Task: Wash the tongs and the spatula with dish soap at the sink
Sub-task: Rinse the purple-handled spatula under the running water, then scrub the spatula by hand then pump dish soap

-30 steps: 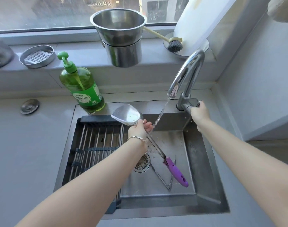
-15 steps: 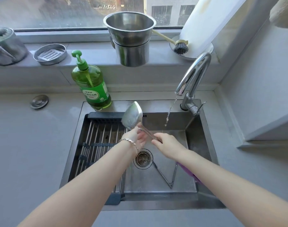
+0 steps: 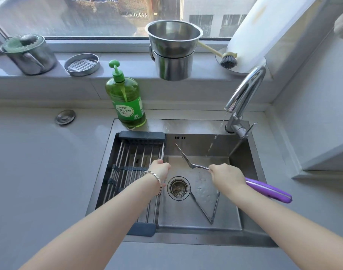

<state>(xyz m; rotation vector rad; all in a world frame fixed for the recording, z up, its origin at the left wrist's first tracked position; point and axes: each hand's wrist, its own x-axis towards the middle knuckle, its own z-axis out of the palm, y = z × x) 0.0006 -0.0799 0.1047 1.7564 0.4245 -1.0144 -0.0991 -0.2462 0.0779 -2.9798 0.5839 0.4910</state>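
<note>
My right hand [image 3: 226, 175] grips the shaft of the steel spatula [image 3: 183, 155], whose purple handle [image 3: 268, 190] sticks out to the right behind my wrist. Its blade is turned edge-on and points up and left over the sink [image 3: 250, 221]. My left hand [image 3: 161, 168], with a bracelet on the wrist, holds nothing and hangs with loosely curled fingers beside the rack's right edge. The metal tongs [image 3: 211, 211] lie spread in a V on the sink floor, right of the drain [image 3: 178, 189]. A green dish soap bottle [image 3: 127, 102] stands at the sink's back left rim.
A thin stream of water runs from the tap [image 3: 244, 90] at the back right. A roll-up drying rack [image 3: 131, 168] covers the sink's left part. The sill holds stacked steel pots [image 3: 173, 53], a brush [image 3: 227, 59], a soap dish [image 3: 82, 64] and a steel cup [image 3: 29, 53].
My left hand has let go of the spatula and dropped to the rack's edge. My right hand came off the tap lever, took the shaft and turned the blade edge-on. The water stream thinned.
</note>
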